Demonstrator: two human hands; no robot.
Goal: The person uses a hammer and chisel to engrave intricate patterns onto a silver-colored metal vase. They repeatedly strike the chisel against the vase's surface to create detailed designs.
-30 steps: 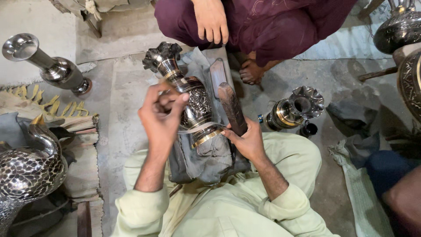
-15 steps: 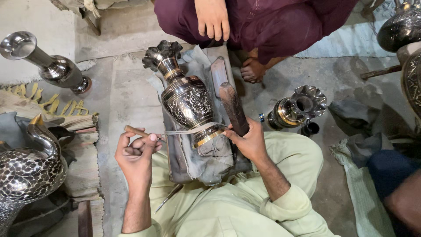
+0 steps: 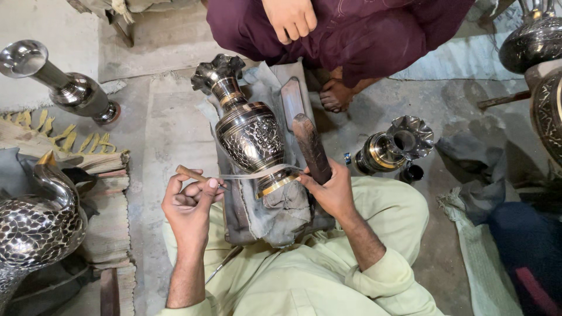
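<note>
Vase (image 3: 249,136): lying on grey cloth (image 3: 275,213) across lap | left hand (image 3: 190,205): closed on thin stick (image 3: 193,174), strip (image 3: 257,174) stretched to vase | right hand (image 3: 331,190): clamped on dark wooden tool (image 3: 310,146)

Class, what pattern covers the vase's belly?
Engraved floral and scale motifs on dark metal vase, head view.

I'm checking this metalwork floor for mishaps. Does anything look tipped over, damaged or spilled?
Two vases lie on their sides: a plain silver vase at upper left and a brass-banded vase beside the right hand. Neither looks damaged; nothing is spilled.
</note>
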